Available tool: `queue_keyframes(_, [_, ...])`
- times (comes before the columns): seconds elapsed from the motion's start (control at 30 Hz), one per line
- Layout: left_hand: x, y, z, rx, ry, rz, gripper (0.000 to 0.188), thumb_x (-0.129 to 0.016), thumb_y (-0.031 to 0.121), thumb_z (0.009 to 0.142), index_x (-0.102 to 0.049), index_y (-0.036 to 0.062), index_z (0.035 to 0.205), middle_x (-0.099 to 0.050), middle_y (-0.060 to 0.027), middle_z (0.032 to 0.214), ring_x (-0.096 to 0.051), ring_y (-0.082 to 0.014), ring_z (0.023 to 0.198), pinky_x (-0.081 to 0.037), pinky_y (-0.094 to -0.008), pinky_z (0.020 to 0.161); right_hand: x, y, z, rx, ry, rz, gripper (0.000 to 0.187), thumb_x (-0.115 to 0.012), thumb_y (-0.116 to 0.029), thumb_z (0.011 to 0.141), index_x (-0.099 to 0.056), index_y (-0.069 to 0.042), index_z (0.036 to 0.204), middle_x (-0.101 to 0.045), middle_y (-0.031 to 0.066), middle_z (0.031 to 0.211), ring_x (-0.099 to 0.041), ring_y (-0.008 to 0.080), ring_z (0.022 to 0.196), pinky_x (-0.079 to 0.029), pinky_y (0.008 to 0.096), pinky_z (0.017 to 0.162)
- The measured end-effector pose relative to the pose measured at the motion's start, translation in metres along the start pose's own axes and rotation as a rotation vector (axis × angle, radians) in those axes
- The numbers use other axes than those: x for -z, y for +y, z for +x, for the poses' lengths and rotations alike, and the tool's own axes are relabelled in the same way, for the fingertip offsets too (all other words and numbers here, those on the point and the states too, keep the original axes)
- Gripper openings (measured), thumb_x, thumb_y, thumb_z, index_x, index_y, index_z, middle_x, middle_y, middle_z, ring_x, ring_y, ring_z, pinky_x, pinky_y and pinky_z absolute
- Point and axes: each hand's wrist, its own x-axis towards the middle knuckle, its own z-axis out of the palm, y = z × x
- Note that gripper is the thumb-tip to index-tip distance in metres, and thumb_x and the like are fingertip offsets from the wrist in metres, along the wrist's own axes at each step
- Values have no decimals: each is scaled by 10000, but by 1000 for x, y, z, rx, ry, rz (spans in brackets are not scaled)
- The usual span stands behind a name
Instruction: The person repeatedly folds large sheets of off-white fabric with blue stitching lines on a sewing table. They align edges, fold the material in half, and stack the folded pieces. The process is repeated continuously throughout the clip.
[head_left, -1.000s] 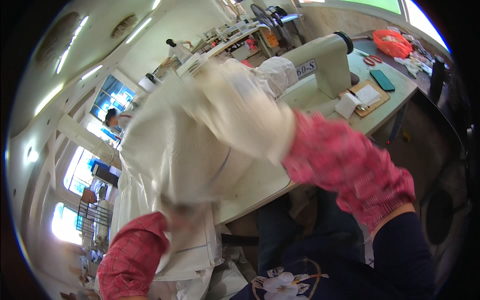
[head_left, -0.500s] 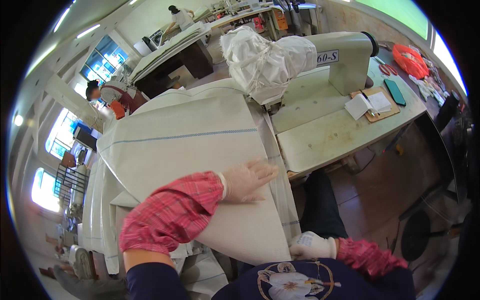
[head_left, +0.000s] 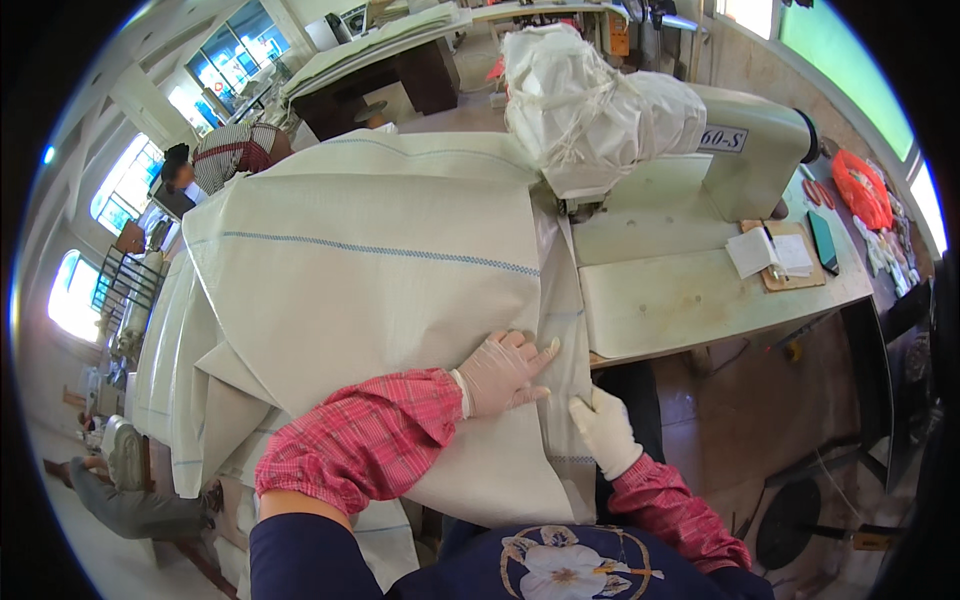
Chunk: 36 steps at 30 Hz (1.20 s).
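A large white woven plastic sheet point(head_left: 370, 290) with a blue dashed stripe spreads over my lap and the work surface, its right edge folded into a narrow strip. My left hand point(head_left: 505, 375), in a thin pale glove, presses on it beside the fold. Its forefinger and thumb are stretched apart, and it grips nothing. At the sheet's right edge, my right hand point(head_left: 606, 430) in a white knit glove pinches the strip between thumb and fingers. The strip runs up toward the foot of a sewing machine point(head_left: 745, 150), whose head is wrapped in a white plastic bag point(head_left: 590, 105).
On the machine table point(head_left: 690, 305) lie a clipboard with papers point(head_left: 795, 262), a green phone point(head_left: 823, 243), red-handled scissors point(head_left: 818, 193) and a red bag point(head_left: 862, 190). A person in a striped top point(head_left: 225, 160) bends at the far left. Stacked sheets point(head_left: 380, 50) lie behind.
My right hand has risen from near my lap to the sheet's right edge and pinched it. My left hand has shifted slightly down, its fingers partly curled. The whole view has tilted down and turned.
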Motion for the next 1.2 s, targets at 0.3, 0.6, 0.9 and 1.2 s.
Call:
queue_keyframes(0.3, [-10, -12, -1, -189, 312, -28, 431, -623, 374, 857, -609, -19, 1032, -562, -122, 967, -518, -295, 960, -424, -422, 866, 1, -15, -22, 145, 75, -567, 391, -740, -286, 758, -658, -15, 1026, -596, 216, 1091, -564, 369, 996, -470, 443, 852])
queue_keyframes(0.6, [-6, -10, 0, -72, 132, -132, 466, -640, 355, 844, -578, -18, 1117, -576, -149, 1057, -520, -319, 1070, -420, -446, 938, 20, -21, -58, 451, -52, -338, 148, -646, -78, 778, -612, 18, 671, -605, 210, 850, -609, 330, 878, -473, 415, 747])
queue_keyframes(0.9, [3, -7, 3, -133, 35, 82, 594, -570, 503, 880, -547, 132, 1344, -536, -72, 872, -506, -253, 886, -413, -389, 830, 1, -23, -15, -210, -140, 459, 472, -549, -264, 986, -507, 82, 1305, -658, 56, 1081, -613, 139, 969, -481, 280, 837])
queue_keyframes(1.2, [6, 17, 19, -304, -82, 128, 546, -631, 471, 834, -558, 247, 1326, -543, -57, 944, -517, -235, 929, -422, -385, 793, 4, -15, -38, 82, -169, -997, 843, -608, -232, 811, -221, 186, 1433, -649, 177, 699, -648, 294, 574, -494, 438, 533])
